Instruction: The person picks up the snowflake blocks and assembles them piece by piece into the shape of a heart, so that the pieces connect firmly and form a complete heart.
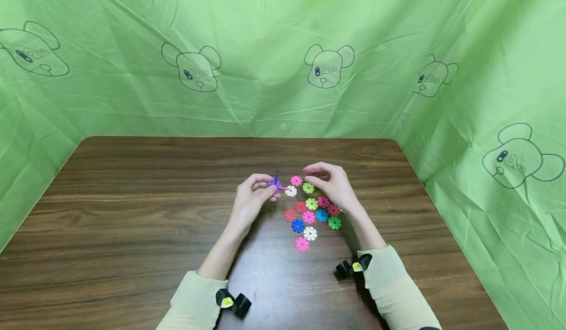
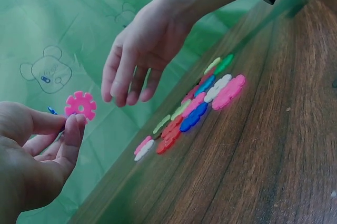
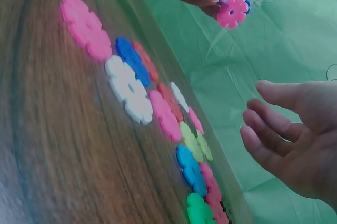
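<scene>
My left hand (image 1: 252, 197) pinches a small cluster of joined snowflake discs between thumb and fingers, above the table. A purple disc (image 1: 275, 185) is in the grip, and a pink disc (image 2: 80, 106) and a blue one stand out from it at angles. To the right, my right hand (image 1: 331, 185) hovers over the far side of the loose discs, fingers loosely bent with nothing between them. In the right wrist view its palm (image 3: 310, 150) faces the joined cluster across a gap. Below both hands lie several loose discs, among them a white disc (image 1: 310, 233) and a green disc (image 1: 334, 222).
The loose discs lie flat in a close patch on the brown wooden table (image 1: 132, 232). A green cloth (image 1: 265, 74) with printed bear heads hangs behind and beside the table. Each sleeve carries a black wrist camera (image 1: 240, 305).
</scene>
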`<state>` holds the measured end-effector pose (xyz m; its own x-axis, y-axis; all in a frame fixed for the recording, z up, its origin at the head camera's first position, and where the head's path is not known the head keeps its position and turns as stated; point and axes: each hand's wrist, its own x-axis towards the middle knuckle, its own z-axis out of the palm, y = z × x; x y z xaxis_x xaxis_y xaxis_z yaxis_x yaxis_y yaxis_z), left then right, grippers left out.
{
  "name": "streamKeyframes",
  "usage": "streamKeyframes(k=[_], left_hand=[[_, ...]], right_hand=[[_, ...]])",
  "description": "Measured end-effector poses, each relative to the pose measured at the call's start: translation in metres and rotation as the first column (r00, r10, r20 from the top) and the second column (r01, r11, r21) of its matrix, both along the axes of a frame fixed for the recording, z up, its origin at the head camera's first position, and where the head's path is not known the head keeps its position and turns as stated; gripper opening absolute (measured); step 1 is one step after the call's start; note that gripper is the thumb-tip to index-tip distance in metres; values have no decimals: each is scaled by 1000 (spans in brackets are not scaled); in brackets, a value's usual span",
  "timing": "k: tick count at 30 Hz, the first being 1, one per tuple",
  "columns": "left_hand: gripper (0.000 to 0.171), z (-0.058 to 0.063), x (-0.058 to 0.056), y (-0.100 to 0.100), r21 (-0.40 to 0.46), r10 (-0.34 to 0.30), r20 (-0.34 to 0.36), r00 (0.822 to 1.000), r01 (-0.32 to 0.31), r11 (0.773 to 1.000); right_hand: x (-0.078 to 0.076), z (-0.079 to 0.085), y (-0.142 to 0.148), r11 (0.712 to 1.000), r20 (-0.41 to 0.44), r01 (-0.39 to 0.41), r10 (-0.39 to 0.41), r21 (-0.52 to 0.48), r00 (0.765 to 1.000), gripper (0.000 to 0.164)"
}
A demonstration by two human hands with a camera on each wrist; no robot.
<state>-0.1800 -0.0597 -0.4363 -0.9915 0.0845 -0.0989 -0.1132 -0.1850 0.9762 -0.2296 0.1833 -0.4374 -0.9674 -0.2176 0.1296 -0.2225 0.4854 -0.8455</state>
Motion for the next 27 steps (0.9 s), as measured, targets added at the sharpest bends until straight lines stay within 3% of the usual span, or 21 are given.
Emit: streamKeyframes(k=[7,27], left_hand=[[23,0,-1,0,8,17,7,1000,-17,1000],[22,0,-2,-3,47,13,-1,1000,-13,999]], right_hand=[[-3,-6,3,992,14,-10,8,129,1000,29],[-9,-18,8,949,95,-54,25,310,995,35]])
